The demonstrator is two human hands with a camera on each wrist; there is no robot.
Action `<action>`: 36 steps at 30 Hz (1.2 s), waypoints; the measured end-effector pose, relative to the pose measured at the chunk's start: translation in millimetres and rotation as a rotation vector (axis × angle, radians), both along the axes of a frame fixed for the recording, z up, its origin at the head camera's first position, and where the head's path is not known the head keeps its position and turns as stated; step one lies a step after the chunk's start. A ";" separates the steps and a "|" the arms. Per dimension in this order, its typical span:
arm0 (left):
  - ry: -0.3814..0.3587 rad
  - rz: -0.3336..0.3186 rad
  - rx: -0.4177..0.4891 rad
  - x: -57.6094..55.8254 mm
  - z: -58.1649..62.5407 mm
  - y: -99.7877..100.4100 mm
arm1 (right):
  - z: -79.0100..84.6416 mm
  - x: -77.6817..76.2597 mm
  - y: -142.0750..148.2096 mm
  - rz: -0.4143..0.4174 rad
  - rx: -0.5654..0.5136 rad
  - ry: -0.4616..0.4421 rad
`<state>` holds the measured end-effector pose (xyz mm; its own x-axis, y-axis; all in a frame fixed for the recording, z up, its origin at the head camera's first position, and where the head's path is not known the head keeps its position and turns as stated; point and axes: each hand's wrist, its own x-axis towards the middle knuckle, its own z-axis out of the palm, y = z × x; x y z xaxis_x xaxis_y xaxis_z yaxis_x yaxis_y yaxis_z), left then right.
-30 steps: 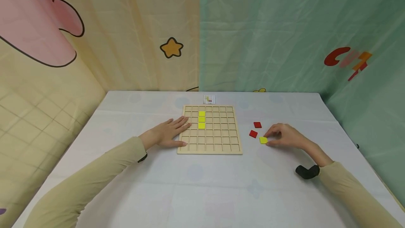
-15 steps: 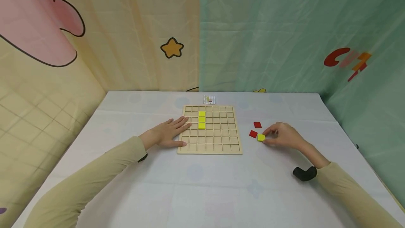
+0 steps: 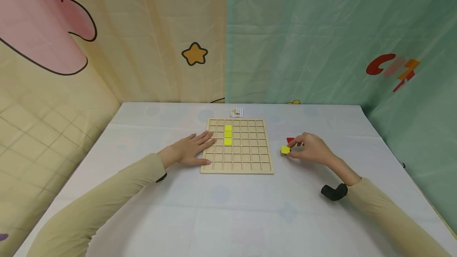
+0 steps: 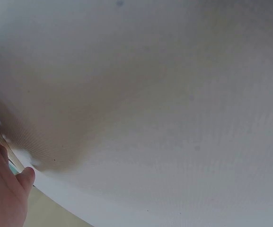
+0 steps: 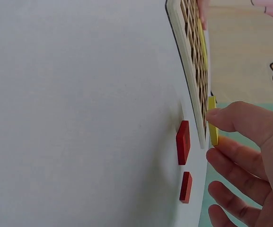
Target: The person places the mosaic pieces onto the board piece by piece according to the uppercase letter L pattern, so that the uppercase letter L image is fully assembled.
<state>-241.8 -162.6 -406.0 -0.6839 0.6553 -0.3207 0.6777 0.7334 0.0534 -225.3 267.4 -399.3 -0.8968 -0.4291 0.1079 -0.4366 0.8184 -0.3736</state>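
My right hand (image 3: 310, 148) pinches a yellow square tile (image 3: 285, 150) between thumb and fingers, to the right of a wooden grid board (image 3: 250, 165). In the right wrist view that yellow tile (image 5: 213, 121) is held up off the table, above two red tiles (image 5: 183, 143). From the head, one red tile (image 3: 290, 140) partly shows by the fingertips; the other is hidden behind the yellow one. Fingers spread, my left hand (image 3: 187, 150) rests on the board's left edge. Three yellow tiles (image 3: 228, 135) sit in the grid in one column.
A small printed pattern card (image 3: 237, 112) lies just behind the board. A white cloth (image 3: 221, 213) covers the table. Patterned curtains (image 3: 296, 39) hang along the back and sides. Black bands are on both wrists.
My right hand has lifted the yellow tile from the table and carried it left toward the board, over a red tile. My left hand has stayed in place.
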 end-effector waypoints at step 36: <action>0.008 -0.003 0.000 -0.2 -1.3 0.4 | 1.2 -18.8 -108.6 0.064 -0.120 -0.033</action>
<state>-242.0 -162.2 -407.3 -0.6841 0.6578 -0.3153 0.6806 0.7311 0.0485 -244.1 158.9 -398.1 -0.8718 -0.4715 0.1329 -0.4725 0.7378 -0.4821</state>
